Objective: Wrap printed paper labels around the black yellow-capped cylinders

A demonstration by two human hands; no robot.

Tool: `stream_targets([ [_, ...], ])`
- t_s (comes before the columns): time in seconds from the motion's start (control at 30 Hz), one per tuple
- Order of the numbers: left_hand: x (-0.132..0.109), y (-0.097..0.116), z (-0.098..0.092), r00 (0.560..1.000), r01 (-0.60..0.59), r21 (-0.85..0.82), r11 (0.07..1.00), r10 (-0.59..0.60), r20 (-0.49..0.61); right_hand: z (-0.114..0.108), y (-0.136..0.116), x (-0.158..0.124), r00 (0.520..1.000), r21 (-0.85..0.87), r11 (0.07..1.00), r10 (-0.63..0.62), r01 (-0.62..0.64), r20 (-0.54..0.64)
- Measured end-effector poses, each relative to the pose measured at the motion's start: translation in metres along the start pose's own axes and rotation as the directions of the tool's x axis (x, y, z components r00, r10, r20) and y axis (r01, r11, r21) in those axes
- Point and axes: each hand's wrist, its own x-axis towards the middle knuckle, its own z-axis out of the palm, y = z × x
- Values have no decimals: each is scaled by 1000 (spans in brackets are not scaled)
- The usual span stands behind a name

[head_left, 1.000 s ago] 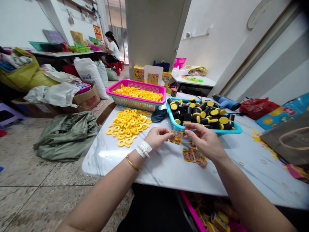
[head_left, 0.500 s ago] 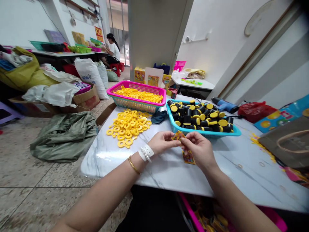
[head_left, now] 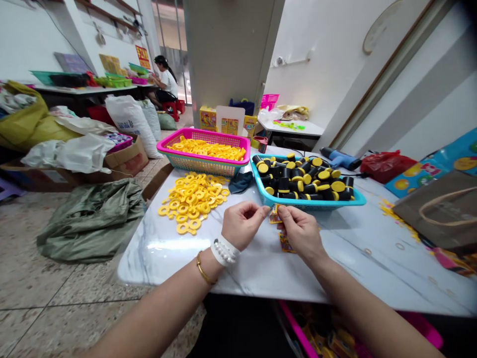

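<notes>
The person's right hand [head_left: 301, 231] pinches a small printed packet [head_left: 276, 215] with its fingertips, above a marble-pattern table [head_left: 167, 263]. The left hand [head_left: 242, 224] is also in a narrow shape, its fingers closed together just beside the packet, but it is not possible to tell if they hold it. More packets [head_left: 286, 243] lie on the table under the right hand. Behind the hands stands a blue basket [head_left: 309, 203] full of black cylinders [head_left: 283, 185] with yellow caps. To the left are a loose pile of yellow rings [head_left: 190, 203] and a pink basket [head_left: 203, 166] with more rings, and a dark cloth [head_left: 240, 182] lies between the baskets. Far behind, a co-worker [head_left: 166, 82] sits at another table.
</notes>
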Motion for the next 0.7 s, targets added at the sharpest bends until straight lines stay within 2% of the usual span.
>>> stream_targets([
  [0.13, -6, 2, 2, 1000, -28, -17, 999, 28, -6, 5, 3, -2, 999, -19, 1000, -23, 22, -31],
  [0.3, -8, 4, 2, 987, -137, 78, 987, 143, -69, 9, 9, -1, 997, -7, 1000, 8, -8, -82],
  [0.4, -9, 5, 2, 981, -182, 139, 973, 189, -41, 11, 10, -2, 995, -13, 1000, 15, -16, -103],
  [0.5, -7, 3, 3, 984, -157, 175, 972, 170, -62, 11, 8, -7, 996, -12, 1000, 10, -11, -87],
  [0.7, -1, -4, 2, 991, -52, 84, 995, 62, -122, 11, 10, -12, 992, 4, 999, -31, 32, -122],
])
